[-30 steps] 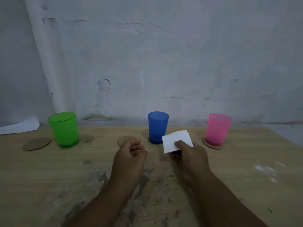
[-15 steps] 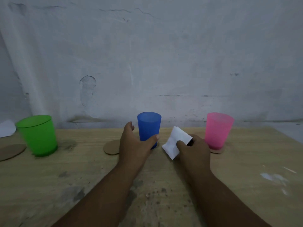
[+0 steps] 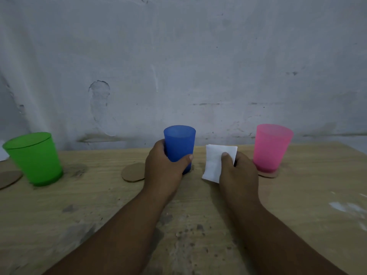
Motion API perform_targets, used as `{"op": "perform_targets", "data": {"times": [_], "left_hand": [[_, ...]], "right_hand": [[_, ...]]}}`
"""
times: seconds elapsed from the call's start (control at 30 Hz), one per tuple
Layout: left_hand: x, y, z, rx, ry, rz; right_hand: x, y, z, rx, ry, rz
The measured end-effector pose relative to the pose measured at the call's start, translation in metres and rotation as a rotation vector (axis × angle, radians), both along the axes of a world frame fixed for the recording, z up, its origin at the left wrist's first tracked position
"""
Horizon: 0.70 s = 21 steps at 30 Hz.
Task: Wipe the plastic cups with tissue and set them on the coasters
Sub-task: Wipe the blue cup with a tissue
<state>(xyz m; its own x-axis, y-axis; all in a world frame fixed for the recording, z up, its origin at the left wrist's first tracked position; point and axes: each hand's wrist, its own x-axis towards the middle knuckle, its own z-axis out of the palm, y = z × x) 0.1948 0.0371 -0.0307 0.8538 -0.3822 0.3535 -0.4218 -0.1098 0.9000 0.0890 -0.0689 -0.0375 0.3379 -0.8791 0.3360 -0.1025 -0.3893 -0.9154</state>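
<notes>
Three plastic cups stand along the back of the wooden table (image 3: 99,205). My left hand (image 3: 163,171) is wrapped around the lower half of the blue cup (image 3: 179,142), which stands upright on the bare table. A round cardboard coaster (image 3: 132,172) lies just left of it. My right hand (image 3: 237,173) pinches a folded white tissue (image 3: 215,161) to the right of the blue cup, apart from it. The pink cup (image 3: 271,147) stands on its own coaster (image 3: 274,173) at the right. The green cup (image 3: 34,157) stands at the left beside another coaster (image 3: 9,178).
A rough grey wall (image 3: 178,66) rises directly behind the table. A scrap of white paper (image 3: 3,155) shows at the far left edge. White smears (image 3: 345,208) mark the table at the right, and dark stains lie between my forearms.
My left hand went forward from a loose fist and closed around the blue cup. My right hand moved the tissue a little right and turned it more upright. The camera shifted closer.
</notes>
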Motion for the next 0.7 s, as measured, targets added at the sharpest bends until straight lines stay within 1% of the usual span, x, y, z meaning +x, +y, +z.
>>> {"op": "perform_targets", "data": {"times": [0.17,0.27,0.4,0.47,0.5,0.6,0.7], "left_hand": [[-0.003,0.011,0.009,-0.094,0.033,0.015],[-0.007,0.023,0.019,-0.132,0.039,-0.011],[-0.016,0.039,0.03,-0.198,0.101,-0.085],[-0.022,0.046,0.033,-0.191,0.08,-0.109],[-0.024,0.049,0.033,-0.185,0.069,-0.119],[-0.031,0.057,0.027,-0.165,0.03,-0.132],[-0.032,0.059,0.019,-0.152,-0.002,-0.136]], "right_hand": [[-0.005,0.001,0.005,0.054,-0.005,-0.002],[-0.006,0.003,0.009,0.09,-0.014,0.009],[-0.007,0.014,0.018,0.144,-0.024,0.114],[-0.006,0.024,0.023,0.242,-0.022,0.202],[-0.003,0.028,0.023,0.333,-0.029,0.254],[0.001,0.037,0.023,0.682,-0.141,0.402],[0.004,0.041,0.024,0.84,-0.19,0.533]]}}
